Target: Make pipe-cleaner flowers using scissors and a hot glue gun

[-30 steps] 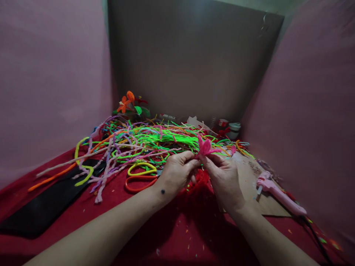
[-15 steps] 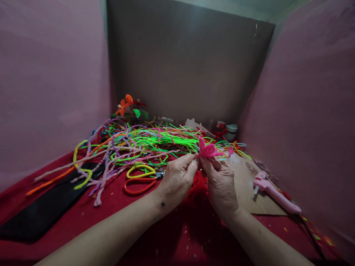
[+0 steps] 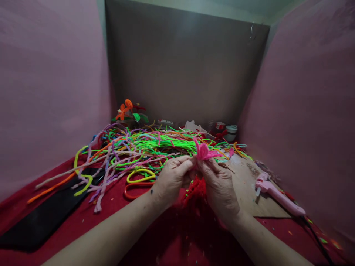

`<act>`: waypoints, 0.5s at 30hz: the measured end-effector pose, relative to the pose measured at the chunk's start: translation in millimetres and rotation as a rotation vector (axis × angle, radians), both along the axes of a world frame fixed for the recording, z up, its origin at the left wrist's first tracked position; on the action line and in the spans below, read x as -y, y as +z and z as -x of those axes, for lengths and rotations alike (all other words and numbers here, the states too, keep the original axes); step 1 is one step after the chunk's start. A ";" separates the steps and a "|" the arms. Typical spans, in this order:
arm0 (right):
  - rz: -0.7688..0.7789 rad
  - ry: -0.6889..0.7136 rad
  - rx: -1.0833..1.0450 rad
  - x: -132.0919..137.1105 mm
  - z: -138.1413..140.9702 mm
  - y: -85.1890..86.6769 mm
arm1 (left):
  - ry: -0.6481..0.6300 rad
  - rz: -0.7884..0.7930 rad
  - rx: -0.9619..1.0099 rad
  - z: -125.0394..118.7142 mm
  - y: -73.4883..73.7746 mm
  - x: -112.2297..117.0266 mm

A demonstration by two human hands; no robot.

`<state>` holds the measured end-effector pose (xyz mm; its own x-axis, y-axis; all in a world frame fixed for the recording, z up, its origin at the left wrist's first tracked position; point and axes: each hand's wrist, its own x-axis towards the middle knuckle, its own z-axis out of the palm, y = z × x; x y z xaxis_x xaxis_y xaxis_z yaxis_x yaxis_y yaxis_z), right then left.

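A bright pink pipe-cleaner flower (image 3: pixel 204 151) is held up between my two hands, its fuzzy petals fanned above the fingertips. My left hand (image 3: pixel 174 177) pinches its base from the left, with thumb and fingers pressed together. From the right, my right hand (image 3: pixel 220 184) grips the same base, thumb on the near side. The fingers hide the flower's lower end. Just left of my left wrist lie scissors with one yellow and one red handle (image 3: pixel 141 176), their blades hidden behind the hand. Below and between the hands is a red fuzzy bundle (image 3: pixel 197 192).
A heap of multicoloured pipe cleaners (image 3: pixel 161 142) spreads beyond my hands. A pink glue gun (image 3: pixel 277 194) rests on a brown board (image 3: pixel 246 199) at right, its cord trailing. A black flat object (image 3: pixel 47 218) lies left. Orange flowers (image 3: pixel 124 109) and a lidded cup (image 3: pixel 231 132) stand behind.
The pink flower has turned in my fingers, its petals now facing differently. My left hand has shifted slightly left and covers more of the scissors. The view has moved a little.
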<state>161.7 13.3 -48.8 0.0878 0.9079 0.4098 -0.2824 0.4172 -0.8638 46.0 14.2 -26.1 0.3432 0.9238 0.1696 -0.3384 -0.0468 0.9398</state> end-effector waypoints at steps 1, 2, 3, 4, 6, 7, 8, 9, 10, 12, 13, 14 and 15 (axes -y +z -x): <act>0.016 0.051 -0.034 -0.9 -0.8 0.3 | -0.028 -0.001 0.010 1.2 -0.4 -0.7; 0.037 0.112 -0.067 -1.7 -1.8 0.8 | -0.057 -0.002 0.013 2.4 -0.8 -1.5; 0.060 0.173 -0.095 -2.3 -2.9 1.2 | -0.082 0.000 0.013 3.6 -1.1 -2.3; 0.084 0.224 -0.114 -2.7 -4.0 1.5 | -0.104 0.007 0.009 4.7 -1.4 -3.0; 0.122 0.280 -0.127 -2.9 -5.6 1.5 | -0.133 0.031 0.002 6.0 -1.7 -4.0; 0.135 0.287 -0.129 -2.8 -5.9 1.3 | -0.145 0.041 -0.001 6.2 -1.9 -4.3; 0.143 0.281 -0.138 -2.6 -5.7 1.0 | -0.150 0.047 -0.008 5.9 -2.2 -4.5; 0.149 0.267 -0.153 -2.3 -4.9 0.8 | -0.145 0.047 -0.022 5.2 -2.6 -4.6; 0.159 0.253 -0.176 -2.0 -3.8 0.7 | -0.129 0.044 -0.047 4.0 -3.1 -4.6; 0.206 0.224 -0.245 -1.8 -0.6 0.7 | -0.064 0.040 -0.108 0.9 -4.5 -4.6; 0.237 0.213 -0.285 -2.0 1.0 0.7 | -0.027 0.051 -0.130 -0.8 -5.3 -4.7; 0.269 0.205 -0.325 -2.3 2.5 0.7 | 0.000 0.071 -0.141 -2.4 -5.9 -4.7; 0.299 0.204 -0.359 -2.8 3.7 0.5 | 0.012 0.098 -0.138 -3.9 -6.3 -4.8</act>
<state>158.0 16.1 -48.3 -0.0162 0.9942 0.1060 -0.6337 0.0718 -0.7702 49.9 19.0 -32.4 0.3461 0.9377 0.0309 -0.2062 0.0439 0.9775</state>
